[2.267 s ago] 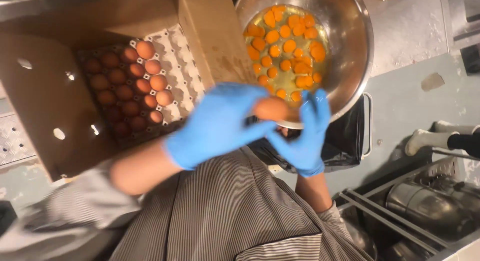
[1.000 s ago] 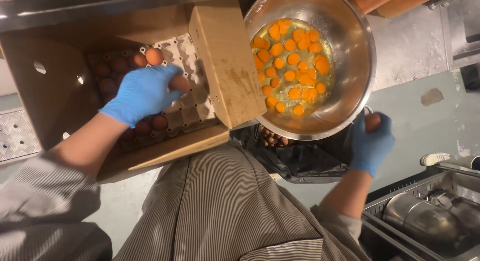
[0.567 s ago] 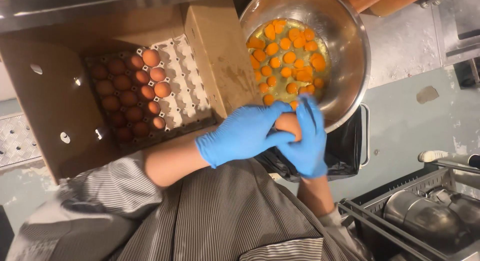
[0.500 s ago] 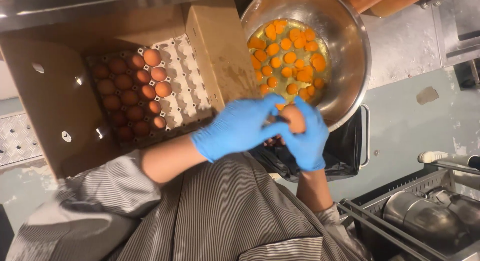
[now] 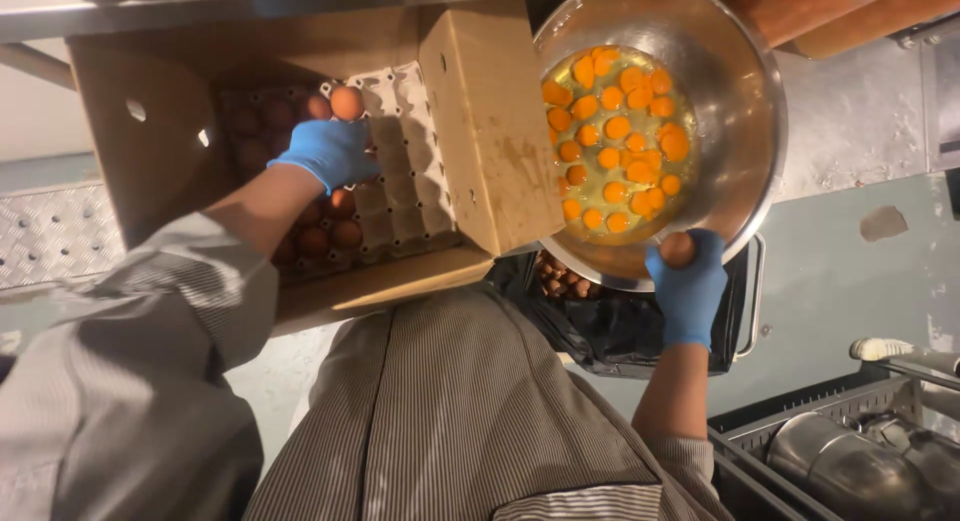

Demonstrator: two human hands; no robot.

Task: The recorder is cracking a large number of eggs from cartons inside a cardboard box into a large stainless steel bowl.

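Steel bowl, upper right, already carries many yolks; my right hand grips a brown egg at its rim, my left hand closes over eggs in the half-emptied tray, upper left.

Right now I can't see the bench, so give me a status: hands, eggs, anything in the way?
Left hand down in the egg tray. Right hand holds an egg at the bowl rim. Box flap stands between tray and bowl.

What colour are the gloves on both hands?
Blue, on the left hand and right hand; head view shows it.
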